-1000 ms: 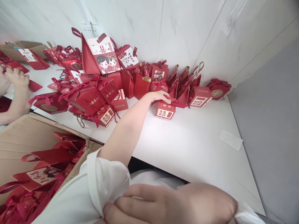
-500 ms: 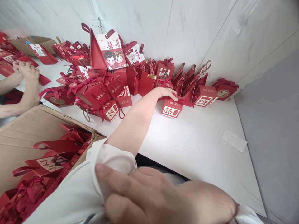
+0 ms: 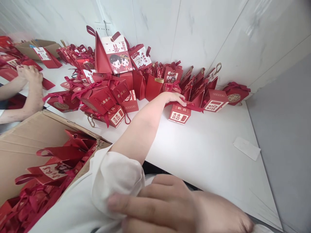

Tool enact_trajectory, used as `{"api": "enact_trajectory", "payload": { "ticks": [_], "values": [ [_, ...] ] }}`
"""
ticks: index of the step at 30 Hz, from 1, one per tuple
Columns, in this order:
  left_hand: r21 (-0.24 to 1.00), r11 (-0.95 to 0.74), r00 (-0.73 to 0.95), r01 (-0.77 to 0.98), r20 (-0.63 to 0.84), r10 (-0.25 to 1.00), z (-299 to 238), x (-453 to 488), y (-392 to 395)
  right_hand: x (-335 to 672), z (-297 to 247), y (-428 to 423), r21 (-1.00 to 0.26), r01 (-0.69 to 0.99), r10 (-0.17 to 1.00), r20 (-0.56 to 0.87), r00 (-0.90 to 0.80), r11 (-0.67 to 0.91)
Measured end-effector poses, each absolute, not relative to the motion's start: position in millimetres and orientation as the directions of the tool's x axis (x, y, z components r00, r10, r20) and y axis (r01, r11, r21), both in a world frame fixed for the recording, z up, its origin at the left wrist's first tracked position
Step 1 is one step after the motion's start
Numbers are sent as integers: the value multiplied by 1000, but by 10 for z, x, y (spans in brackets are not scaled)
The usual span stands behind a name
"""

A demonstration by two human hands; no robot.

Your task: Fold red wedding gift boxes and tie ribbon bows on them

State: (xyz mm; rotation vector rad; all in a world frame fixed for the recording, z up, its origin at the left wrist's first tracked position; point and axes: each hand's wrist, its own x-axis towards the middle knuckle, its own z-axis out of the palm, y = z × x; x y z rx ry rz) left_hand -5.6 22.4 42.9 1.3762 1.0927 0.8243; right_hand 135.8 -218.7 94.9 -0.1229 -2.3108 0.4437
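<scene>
My left arm reaches across the white table (image 3: pixel 209 152). My left hand (image 3: pixel 175 97) lies on top of a small red gift box (image 3: pixel 180 114) with a white label, its fingertips closed on the box's red ribbon. The box stands in front of a row of similar red boxes and bags (image 3: pixel 194 87) along the wall. My right hand (image 3: pixel 184 208) is close to the camera at the bottom. Its fingers pinch the rolled white sleeve (image 3: pixel 116 178) of my left arm near the elbow.
A heap of red gift boxes and bags (image 3: pixel 107 87) covers the table's back left. An open cardboard carton (image 3: pixel 29 136) with red bags stands at lower left. Another person's hands (image 3: pixel 31 81) work at the far left. A white paper slip (image 3: pixel 246 148) lies near the table's right edge.
My right hand has shifted its grip along the white sleeve, and the cuff sits a little higher on the arm. My left hand stays on the small red box.
</scene>
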Motion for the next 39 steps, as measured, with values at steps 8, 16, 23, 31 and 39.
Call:
{"api": "enact_trajectory", "payload": {
  "ticks": [8,16,23,31,39],
  "values": [
    [995,64,242,81,-82,967,420,-371,-541,1276,973,-2029,-392,23,332,747,-576,920],
    [986,12,311,165,-64,948,589,-152,-254,1228,961,-1966,-577,333,661,581,-474,746],
    [940,75,344,333,-195,918,433,-68,-412,1202,864,-1905,-539,431,679,443,-586,724],
    [933,134,411,333,-272,870,537,35,-262,1222,895,-1957,-546,224,560,586,-586,807],
    [951,148,382,273,-248,890,624,-174,-154,1185,954,-2045,-468,-20,406,787,-466,884]
  ]
}}
